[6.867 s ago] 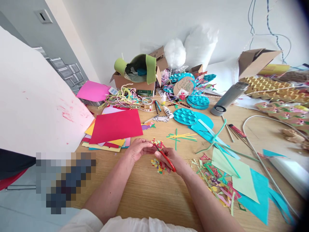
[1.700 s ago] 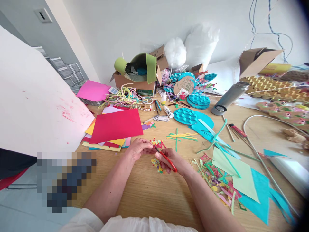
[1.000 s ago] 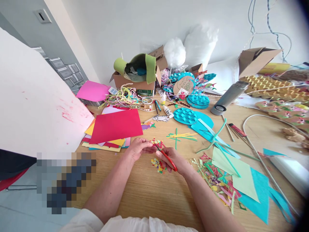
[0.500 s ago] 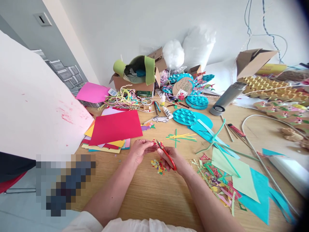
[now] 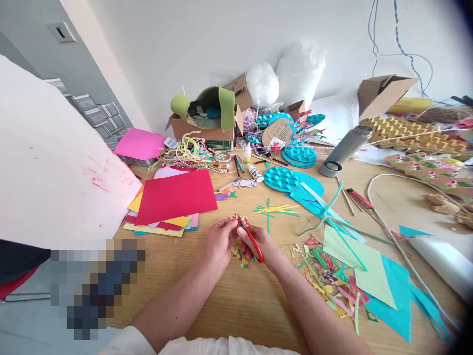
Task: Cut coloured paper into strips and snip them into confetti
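Note:
My right hand is closed on the red-handled scissors, whose tips point up and to the left. Close beside it, my left hand pinches a small red paper piece at the scissor blades. Small red and yellow bits lie on the table just beyond my fingertips. Below and between my hands is a pile of round colourful paper dots, partly covered by my hands. Yellow and green paper strips lie crossed beyond my right hand.
Stacked coloured paper lies at the left. At the right are paper scraps, a light green sheet and blue sheets. A metal flask lies tilted behind them. Glue bottles, yarn and boxes stand at the back.
My left hand has shifted slightly right, nearer the scissors, and its fingers have curled more. The scissors have turned a little steeper. The whole view has shifted slightly.

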`<state>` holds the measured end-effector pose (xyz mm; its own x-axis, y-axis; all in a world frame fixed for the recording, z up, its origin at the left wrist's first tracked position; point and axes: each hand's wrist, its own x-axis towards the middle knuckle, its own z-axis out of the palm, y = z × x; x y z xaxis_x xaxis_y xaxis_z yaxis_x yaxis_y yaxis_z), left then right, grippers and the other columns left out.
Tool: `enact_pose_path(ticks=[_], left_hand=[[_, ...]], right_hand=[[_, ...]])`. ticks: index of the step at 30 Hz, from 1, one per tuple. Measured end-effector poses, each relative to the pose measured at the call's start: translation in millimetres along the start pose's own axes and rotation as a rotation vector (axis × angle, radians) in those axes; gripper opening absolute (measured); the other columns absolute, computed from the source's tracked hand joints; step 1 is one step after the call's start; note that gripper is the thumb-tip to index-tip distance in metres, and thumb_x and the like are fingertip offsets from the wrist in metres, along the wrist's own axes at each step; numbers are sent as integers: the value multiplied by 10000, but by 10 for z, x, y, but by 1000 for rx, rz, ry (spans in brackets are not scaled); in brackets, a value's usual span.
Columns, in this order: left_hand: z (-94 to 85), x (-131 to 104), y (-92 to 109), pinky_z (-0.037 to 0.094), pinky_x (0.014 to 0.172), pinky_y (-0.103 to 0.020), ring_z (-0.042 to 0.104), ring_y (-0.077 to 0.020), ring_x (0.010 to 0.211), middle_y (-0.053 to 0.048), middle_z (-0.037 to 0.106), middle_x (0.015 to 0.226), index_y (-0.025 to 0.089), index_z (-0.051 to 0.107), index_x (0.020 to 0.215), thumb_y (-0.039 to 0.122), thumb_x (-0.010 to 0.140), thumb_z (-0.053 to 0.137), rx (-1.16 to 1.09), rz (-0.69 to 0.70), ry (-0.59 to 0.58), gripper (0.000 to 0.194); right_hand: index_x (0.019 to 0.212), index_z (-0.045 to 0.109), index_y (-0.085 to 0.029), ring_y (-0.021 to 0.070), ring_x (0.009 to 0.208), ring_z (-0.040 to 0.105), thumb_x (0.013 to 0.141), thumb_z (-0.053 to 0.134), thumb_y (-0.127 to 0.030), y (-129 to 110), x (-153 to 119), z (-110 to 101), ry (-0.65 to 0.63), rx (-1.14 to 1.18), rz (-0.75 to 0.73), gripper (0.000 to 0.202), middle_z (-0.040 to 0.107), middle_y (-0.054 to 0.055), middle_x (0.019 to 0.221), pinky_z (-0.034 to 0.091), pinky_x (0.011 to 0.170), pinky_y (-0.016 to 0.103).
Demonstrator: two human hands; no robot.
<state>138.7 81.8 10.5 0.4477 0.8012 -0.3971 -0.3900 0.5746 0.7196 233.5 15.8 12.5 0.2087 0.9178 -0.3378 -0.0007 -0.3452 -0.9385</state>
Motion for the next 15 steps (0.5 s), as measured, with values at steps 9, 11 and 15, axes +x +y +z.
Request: enact_pose_path(ticks=[9,11,15], left_hand=[[27,-33,-14,476,662,-252,645,-157,674,-59,709,718,137,684,643,204,543,766,-17,-4,27,145],[22,-27,-18,477,664,-248,644,-152,675,-59,711,723,134,689,648,203,544,765,-19,-6,21,146],[20,-25,-21,479,664,-251,643,-151,668,-60,710,723,133,693,660,202,544,764,-20,-1,14,152]], right_hand=[[671,451,-174,86,306,482,694,566,-678,13,0,12,3,24,0,517,531,-36,453,367,290,174],[680,461,-171,86,307,483,701,569,-669,22,9,12,0,29,3,509,534,-38,453,367,290,173],[679,464,-171,84,306,483,714,578,-646,31,18,9,6,30,4,490,532,-42,442,357,289,165]])
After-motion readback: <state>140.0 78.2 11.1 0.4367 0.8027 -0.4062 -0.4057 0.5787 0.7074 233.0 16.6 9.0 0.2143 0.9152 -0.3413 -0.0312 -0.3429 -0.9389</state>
